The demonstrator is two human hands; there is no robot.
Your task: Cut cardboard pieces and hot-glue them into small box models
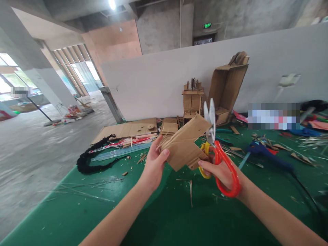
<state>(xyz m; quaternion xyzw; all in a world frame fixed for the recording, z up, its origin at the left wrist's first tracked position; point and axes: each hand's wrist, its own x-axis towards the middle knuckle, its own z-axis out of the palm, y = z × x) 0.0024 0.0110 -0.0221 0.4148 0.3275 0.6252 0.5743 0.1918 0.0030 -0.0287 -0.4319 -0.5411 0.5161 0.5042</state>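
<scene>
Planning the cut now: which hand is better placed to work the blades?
Right hand: it already grips the scissors, blades beside the cardboard piece. Left hand holds that cardboard up, so probably steadies it.

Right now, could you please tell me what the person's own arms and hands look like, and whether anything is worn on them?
Both forearms are bare as far as the picture shows: no sleeves, gloves, watch or bracelet in view. The left hand and the right hand wear no rings that I can make out. The fingernails are short and look unpainted. No markings or bandages show on either arm.
</scene>
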